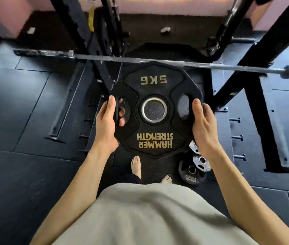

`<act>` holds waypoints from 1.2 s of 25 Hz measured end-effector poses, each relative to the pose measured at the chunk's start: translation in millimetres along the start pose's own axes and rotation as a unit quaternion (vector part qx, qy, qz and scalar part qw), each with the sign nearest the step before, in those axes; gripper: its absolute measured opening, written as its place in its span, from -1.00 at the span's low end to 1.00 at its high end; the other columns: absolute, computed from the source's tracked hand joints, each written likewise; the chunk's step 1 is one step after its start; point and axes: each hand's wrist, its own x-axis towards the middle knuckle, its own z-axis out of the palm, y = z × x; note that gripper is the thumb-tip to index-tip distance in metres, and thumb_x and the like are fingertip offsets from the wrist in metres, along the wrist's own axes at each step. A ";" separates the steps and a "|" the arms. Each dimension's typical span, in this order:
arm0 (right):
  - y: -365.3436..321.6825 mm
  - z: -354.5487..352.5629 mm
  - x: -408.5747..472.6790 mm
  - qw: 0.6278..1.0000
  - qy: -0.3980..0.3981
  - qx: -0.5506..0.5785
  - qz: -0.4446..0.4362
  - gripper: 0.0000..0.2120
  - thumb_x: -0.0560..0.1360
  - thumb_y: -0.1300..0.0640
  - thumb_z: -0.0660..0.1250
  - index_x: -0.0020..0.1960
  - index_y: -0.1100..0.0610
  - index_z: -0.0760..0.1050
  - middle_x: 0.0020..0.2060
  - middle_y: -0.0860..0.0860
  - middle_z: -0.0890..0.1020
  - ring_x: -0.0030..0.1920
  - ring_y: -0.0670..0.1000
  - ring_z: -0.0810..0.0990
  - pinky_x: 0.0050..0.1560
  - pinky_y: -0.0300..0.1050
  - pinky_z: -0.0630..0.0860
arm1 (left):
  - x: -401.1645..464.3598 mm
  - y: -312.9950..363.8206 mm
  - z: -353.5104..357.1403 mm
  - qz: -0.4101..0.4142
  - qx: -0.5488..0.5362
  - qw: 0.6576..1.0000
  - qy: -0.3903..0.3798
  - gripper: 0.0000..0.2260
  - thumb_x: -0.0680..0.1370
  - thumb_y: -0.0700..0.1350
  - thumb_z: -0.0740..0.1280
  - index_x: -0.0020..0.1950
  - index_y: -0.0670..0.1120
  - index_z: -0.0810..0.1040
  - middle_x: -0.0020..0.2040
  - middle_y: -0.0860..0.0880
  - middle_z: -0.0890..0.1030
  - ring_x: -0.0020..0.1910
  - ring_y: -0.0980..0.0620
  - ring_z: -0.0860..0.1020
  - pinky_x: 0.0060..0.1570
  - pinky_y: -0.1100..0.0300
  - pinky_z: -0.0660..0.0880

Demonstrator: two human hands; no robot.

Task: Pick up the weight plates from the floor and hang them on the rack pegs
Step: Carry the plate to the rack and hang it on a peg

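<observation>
Floor [25,121]: dark mats, bare and wide out beyond both hands.
Rack [256,96]: black uprights and feet ahead of the hands, left and right; short pegs stand on the base right of the right hand.
Barbell [140,59]: one bar, crossing just beyond the held plate's far edge.
Held plate [153,110]: one black plate between the hands, off the floor, face up; gold writing "5KG" and "HAMMER STRENGTH", upside down.
Floor plates [192,171]: about three small ones heaped below the right wrist; one black, marked "HAMMER STRENGTH".
Left hand [107,121]: fingers curled through the left grip slot.
Right hand [202,119]: wrapped over the plate's right rim.
Feet: two, bare, below the plate.
</observation>
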 end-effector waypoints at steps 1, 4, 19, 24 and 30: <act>-3.7 12.0 -7.3 0.999 -0.039 -0.008 -0.006 -0.72 0.63 -0.04 0.17 -0.19 0.07 0.39 -0.48 -0.22 0.56 -0.42 -0.25 0.51 -0.32 -0.33 0.47 | -15.0 4.4 -17.2 0.017 -0.014 0.999 0.029 -0.71 0.60 0.14 0.28 0.06 -0.08 0.53 -0.37 0.06 0.48 -0.51 0.15 0.36 -0.42 0.27 0.30; -10.1 57.9 -33.1 0.989 -0.146 -0.023 -0.009 -0.71 0.58 -0.15 0.22 -0.10 0.06 0.49 -0.24 0.03 0.65 -0.19 0.03 0.63 -0.05 0.13 0.59 | -57.5 18.0 -72.9 0.072 -0.060 0.989 0.111 -0.74 0.58 0.13 0.30 -0.04 -0.06 0.54 -0.37 0.04 0.48 -0.49 0.13 0.36 -0.39 0.23 0.29; 13.5 408.3 -285.3 0.896 -0.431 -0.089 -0.059 -0.60 0.61 -0.16 0.16 -0.10 0.17 0.47 -0.38 0.02 0.66 -0.33 -0.05 0.62 -0.25 -0.06 0.57 | -246.1 113.8 -437.2 0.230 -0.122 0.882 0.394 -0.75 0.61 0.08 0.27 -0.16 -0.04 0.51 -0.41 0.05 0.46 -0.51 0.13 0.35 -0.49 0.29 0.27; 10.1 511.8 -324.0 0.879 -0.464 -0.085 -0.069 -0.65 0.62 -0.12 0.16 -0.12 0.16 0.44 -0.41 0.02 0.64 -0.40 -0.08 0.59 -0.39 -0.19 0.51 | -236.9 146.8 -531.0 0.247 -0.143 0.868 0.407 -0.76 0.61 0.09 0.27 -0.14 -0.04 0.52 -0.40 0.05 0.46 -0.49 0.13 0.35 -0.50 0.30 0.28; 13.2 661.9 -322.2 0.876 -0.474 -0.064 -0.068 -0.67 0.61 -0.12 0.16 -0.10 0.13 0.44 -0.41 0.01 0.64 -0.39 -0.05 0.60 -0.28 -0.05 0.54 | -169.6 216.6 -643.7 0.264 -0.134 0.869 0.396 -0.74 0.62 0.09 0.24 -0.02 -0.11 0.49 -0.37 0.03 0.45 -0.49 0.12 0.34 -0.48 0.30 0.28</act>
